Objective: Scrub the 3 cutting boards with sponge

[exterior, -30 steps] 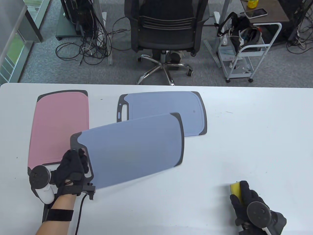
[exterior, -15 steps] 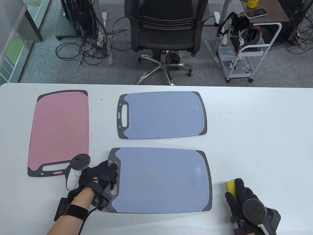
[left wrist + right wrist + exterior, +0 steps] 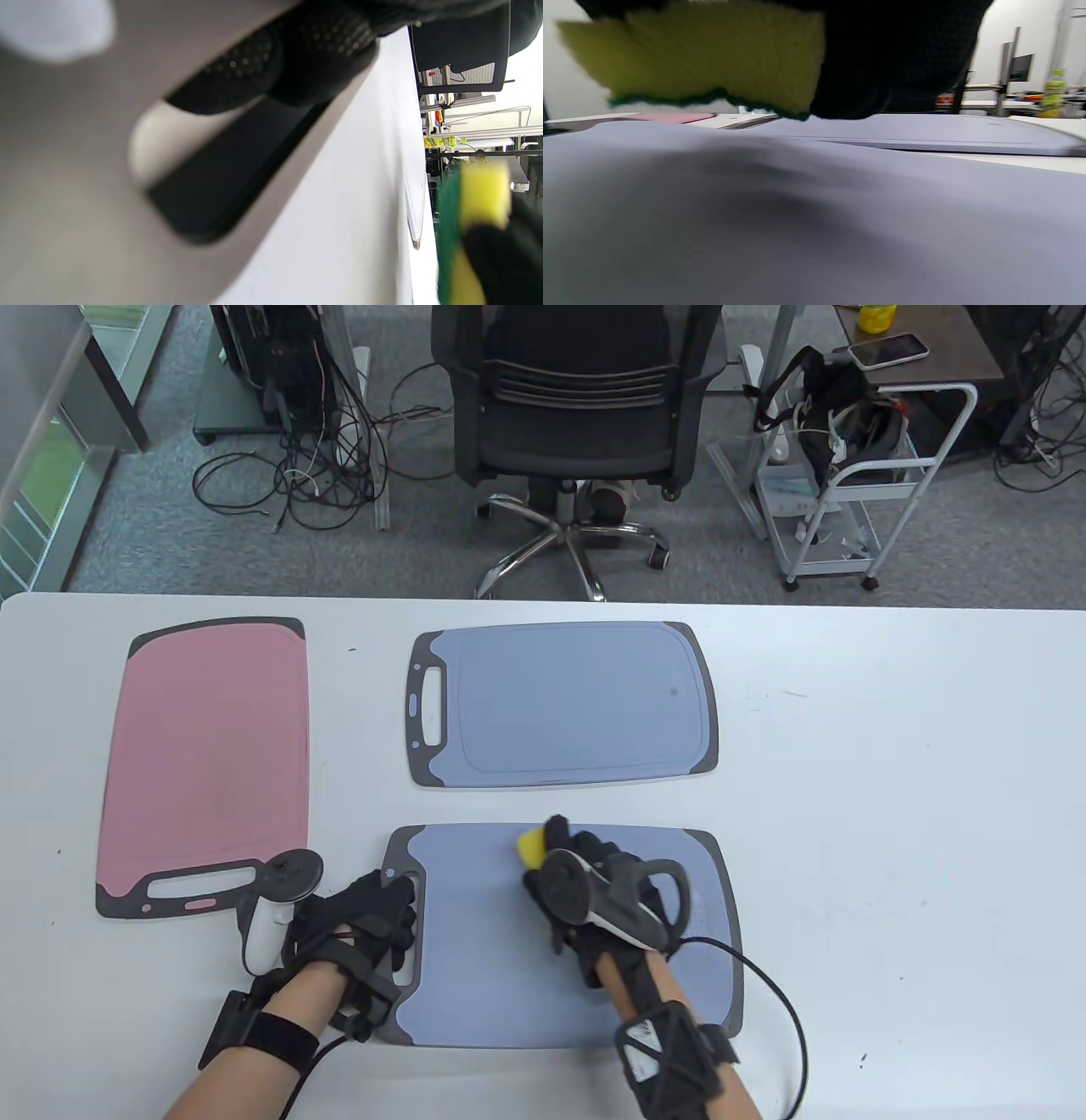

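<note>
Three cutting boards lie flat on the white table (image 3: 891,780): a pink board (image 3: 204,755) at the left, a blue board (image 3: 568,704) at the far middle, and a second blue board (image 3: 509,967) close to me. My left hand (image 3: 399,916) holds the grey handle of the near blue board, fingers (image 3: 322,46) on its bar beside the slot. My right hand (image 3: 560,848) grips a yellow sponge (image 3: 532,847) with a green underside (image 3: 704,55) over the near board's far edge. The sponge looks just above the board's surface (image 3: 814,212); contact is unclear.
Beyond the table's far edge stand a black office chair (image 3: 577,415), a white cart (image 3: 857,483) and loose floor cables (image 3: 297,475). A black cable (image 3: 780,1010) loops from my right wrist across the near board's right end onto the table.
The left hand brought the raised, tilted blue board down flat in front of me. The right hand carried the sponge from the table's right front onto that board.
</note>
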